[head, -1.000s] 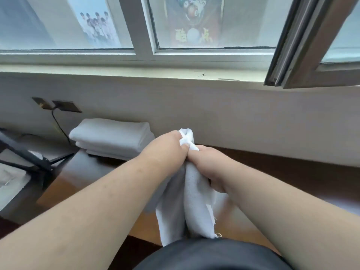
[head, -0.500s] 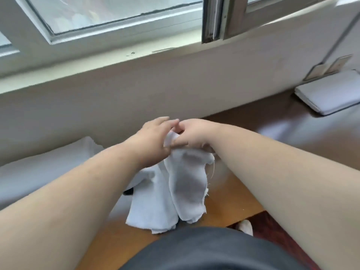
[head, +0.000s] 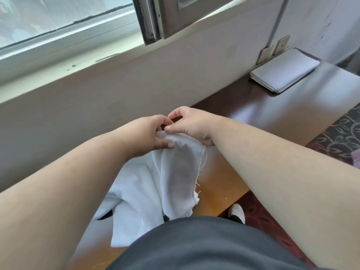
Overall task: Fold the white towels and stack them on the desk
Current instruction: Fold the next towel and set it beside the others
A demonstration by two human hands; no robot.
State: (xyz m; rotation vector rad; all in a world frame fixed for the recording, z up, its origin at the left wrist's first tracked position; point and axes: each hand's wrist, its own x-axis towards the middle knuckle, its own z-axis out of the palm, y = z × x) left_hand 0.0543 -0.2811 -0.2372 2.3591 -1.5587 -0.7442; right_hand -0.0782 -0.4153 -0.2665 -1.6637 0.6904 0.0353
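Note:
A thin white towel (head: 155,190) hangs crumpled over the wooden desk (head: 292,114), held up at its top edge. My left hand (head: 148,133) pinches that edge with thumb and fingers. Touching it from the right, my right hand (head: 192,123) grips the same edge. The lower part of the cloth drapes onto the desk near my body. A folded white towel (head: 284,71) lies flat at the desk's far right end, against the wall.
A beige wall (head: 97,106) with a window sill (head: 78,67) and an open window frame (head: 153,18) runs along the back of the desk. Two wall sockets (head: 274,48) sit beside the folded towel. Patterned carpet (head: 342,137) and a shoe (head: 236,212) show at right.
The view has swung right, so the stack at the left has left the frame and the folded towel at the right has come in. Both hands still hold the towel's top edge.

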